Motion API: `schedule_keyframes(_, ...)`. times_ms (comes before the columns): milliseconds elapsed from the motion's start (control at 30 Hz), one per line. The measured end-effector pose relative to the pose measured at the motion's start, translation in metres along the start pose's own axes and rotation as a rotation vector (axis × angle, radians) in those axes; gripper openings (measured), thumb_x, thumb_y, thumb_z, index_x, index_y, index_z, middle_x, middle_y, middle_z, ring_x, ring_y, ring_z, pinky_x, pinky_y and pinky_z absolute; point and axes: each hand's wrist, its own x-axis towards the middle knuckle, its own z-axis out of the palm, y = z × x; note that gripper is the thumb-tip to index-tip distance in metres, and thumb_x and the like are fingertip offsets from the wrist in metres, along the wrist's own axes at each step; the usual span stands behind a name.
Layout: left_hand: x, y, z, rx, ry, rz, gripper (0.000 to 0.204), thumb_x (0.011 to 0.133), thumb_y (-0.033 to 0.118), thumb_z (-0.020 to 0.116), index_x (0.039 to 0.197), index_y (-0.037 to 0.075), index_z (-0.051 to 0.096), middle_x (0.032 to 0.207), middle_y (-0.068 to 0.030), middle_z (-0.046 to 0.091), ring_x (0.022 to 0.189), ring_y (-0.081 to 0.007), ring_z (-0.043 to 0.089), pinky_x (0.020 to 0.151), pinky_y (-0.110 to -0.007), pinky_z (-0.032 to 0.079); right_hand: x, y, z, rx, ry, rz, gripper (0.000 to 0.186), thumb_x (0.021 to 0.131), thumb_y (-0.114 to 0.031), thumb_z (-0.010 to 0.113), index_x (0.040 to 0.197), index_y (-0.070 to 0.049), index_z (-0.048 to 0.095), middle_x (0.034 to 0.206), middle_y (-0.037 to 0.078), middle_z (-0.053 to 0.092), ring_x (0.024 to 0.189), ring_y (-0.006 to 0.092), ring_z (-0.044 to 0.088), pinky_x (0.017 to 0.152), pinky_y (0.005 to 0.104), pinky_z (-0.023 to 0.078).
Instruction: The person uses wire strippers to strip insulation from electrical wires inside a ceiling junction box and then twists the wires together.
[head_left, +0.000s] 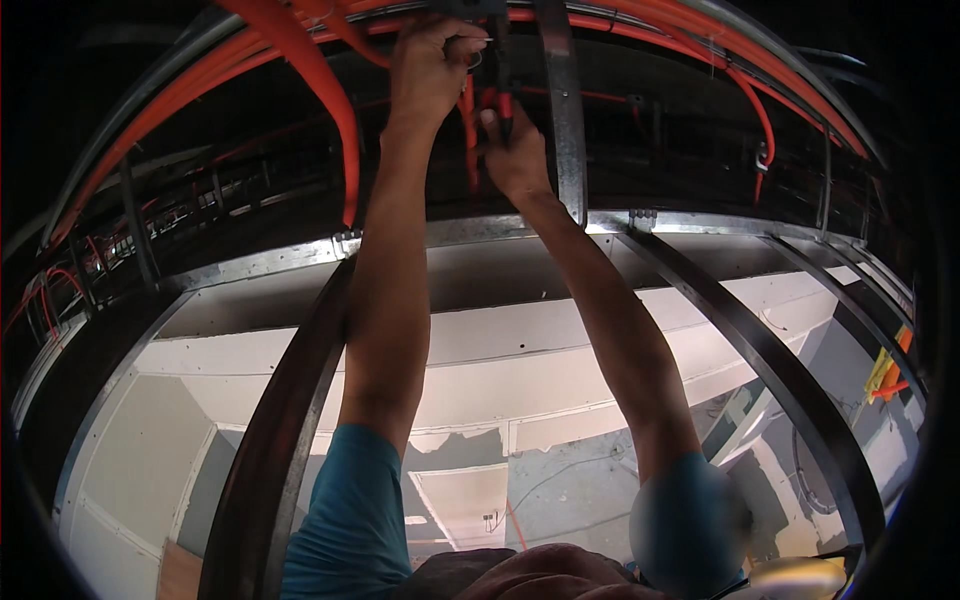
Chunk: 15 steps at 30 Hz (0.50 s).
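Note:
My left hand [430, 65] is raised at the top centre, fingers pinched on a thin pale wire [475, 58] just below a dark box [475, 10]. To its lower right, my right hand [515, 150] grips a red-and-dark-handled tool [505, 110], apparently pliers, pointed up toward the box; its head is dark and unclear. An orange conduit [470, 165] hangs behind and between my hands, and a vertical metal strut [562, 120] stands just right of my right hand.
Orange conduits [335, 110] arc overhead on both sides. A metal channel [270, 262] crosses below my hands, joining steel joists [740, 340]. Through them show a pale plasterboard bulkhead [520, 370] and concrete floor [560, 480] far below. Yellow-orange items [885, 365] sit at the far right.

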Motion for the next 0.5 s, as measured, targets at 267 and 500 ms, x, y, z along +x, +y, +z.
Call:
schedule_keyframes(267,-0.004,0.007,0.002,0.077,0.061,0.047,0.012,0.085,0.008,0.073,0.096,0.008,0.077,0.09,-0.0093,0.074,0.089,-0.0268,0.065,0.083,-0.039,0.051,0.003,0.007,0.005,-0.002,0.051,-0.012,0.032,0.104,-0.03,0.058,0.123,-0.004,0.058,0.092,0.017,0.073,0.082,0.0315,0.075,0.069,0.0417,0.057)
schedule_keyframes(500,-0.007,-0.006,0.003,0.199,0.087,0.112,0.012,0.086,0.007,0.072,0.096,0.009,0.077,0.088,-0.0065,0.075,0.089,-0.026,0.064,0.082,-0.039,0.051,-0.004,-0.008,-0.005,-0.243,0.048,0.035,0.026,0.101,-0.026,0.059,0.114,-0.004,0.059,0.098,0.027,0.07,0.095,0.0488,0.066,0.082,0.0549,0.051)
